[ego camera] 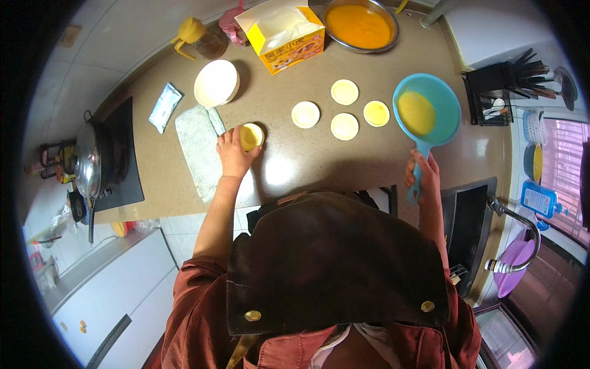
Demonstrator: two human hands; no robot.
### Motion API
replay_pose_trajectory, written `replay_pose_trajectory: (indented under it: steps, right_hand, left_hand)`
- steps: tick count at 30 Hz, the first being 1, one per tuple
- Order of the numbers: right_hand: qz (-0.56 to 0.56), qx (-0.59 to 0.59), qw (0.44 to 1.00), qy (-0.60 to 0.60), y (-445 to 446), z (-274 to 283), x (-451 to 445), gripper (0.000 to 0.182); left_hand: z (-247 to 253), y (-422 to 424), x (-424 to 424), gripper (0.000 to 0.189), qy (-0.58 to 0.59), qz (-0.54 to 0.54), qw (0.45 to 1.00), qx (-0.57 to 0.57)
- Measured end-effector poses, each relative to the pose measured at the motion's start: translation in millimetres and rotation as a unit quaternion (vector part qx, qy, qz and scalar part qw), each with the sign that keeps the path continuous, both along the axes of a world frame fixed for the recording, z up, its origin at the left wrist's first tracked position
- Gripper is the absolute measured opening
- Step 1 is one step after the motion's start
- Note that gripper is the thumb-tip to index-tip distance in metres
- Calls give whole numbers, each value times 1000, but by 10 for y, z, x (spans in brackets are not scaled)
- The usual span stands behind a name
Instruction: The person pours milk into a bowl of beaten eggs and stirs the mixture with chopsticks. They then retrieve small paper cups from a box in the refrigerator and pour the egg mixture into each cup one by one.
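Observation:
My left hand (235, 152) is around a pale yellow tart shell (252, 137), thumb and fingers on its rim; it may be a stack. My right hand (425, 170) grips the handle of a teal plastic ladle (449, 110), which holds yellow liquid in its bowl. Between my hands, several round tart shells lie apart on the counter (295, 157): one at the left (305, 115), one at the back (345, 92), one at the front (345, 127), and a deeper yellow one nearest the ladle (376, 113). A folded pale green cloth (200, 152) lies beside my left hand.
Behind are a white bowl (216, 83), a yellow-lidded jug (209, 41), an open yellow box (292, 48) and a steel basin of orange liquid (362, 25). A blue packet (165, 107) and lidded wok (90, 161) lie left; a knife rack (491, 83) and sink (465, 221) right.

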State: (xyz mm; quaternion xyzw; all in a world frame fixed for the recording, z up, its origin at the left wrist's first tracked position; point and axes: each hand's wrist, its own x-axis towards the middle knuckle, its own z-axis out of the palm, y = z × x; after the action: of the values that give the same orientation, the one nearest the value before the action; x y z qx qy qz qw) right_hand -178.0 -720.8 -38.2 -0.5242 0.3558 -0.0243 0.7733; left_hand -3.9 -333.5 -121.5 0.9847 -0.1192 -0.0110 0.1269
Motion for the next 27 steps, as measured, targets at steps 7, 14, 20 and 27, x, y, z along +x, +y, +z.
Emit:
replay_pose_trajectory:
  steps: [7,14,20,27]
  right_hand:
    - [-9,-13,1000,23,-10,13,-24,18]
    - [-33,7,999,-7,-19,56,-134,12]
    - [-64,-23,998,20,-67,37,-379,12]
    - [-35,-78,996,35,-64,-107,-732,13]
  left_hand:
    - [71,8,95,70,-75,-21,994,-76]
    - [610,-1288,-237,72,-11,-265,945,-192]
    - [181,-2358,-508,75,-8,-462,879,-115]
    - [207,-2368,-597,71,-11,-391,912,-121]
